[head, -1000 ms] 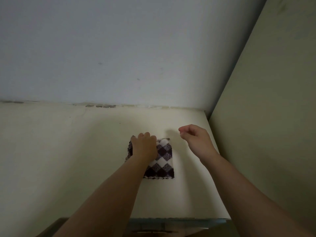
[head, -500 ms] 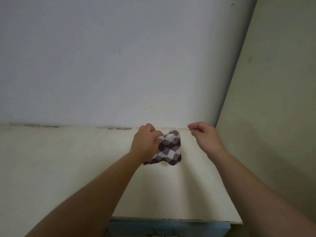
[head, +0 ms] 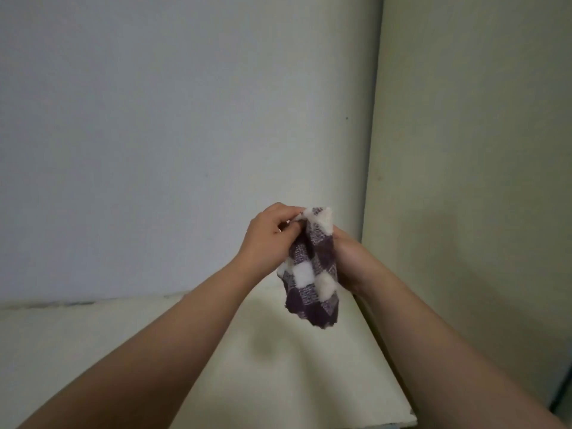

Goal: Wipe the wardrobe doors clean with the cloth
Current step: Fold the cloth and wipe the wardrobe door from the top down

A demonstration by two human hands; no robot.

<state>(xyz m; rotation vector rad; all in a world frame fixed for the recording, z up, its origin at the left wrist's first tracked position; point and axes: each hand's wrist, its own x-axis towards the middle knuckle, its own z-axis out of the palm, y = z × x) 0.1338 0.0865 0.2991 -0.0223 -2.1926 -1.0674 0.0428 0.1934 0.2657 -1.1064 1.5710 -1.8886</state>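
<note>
The left hand (head: 267, 235) pinches the top of the checked cloth (head: 311, 267), while the right hand (head: 351, 258) cups its far side. Soft, light and floppy, it would probably wipe best bunched in one palm.

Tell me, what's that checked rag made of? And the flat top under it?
The purple-and-white checked cloth looks like soft, fluffy fabric, maybe microfibre: its white squares are fuzzy and it hangs limp. The cream flat surface looks like smooth, matte painted or laminated board; hard to say which.

Two bare forearms, no sleeves in view — left hand (head: 268, 239), right hand (head: 353, 261) ungloved.
</note>
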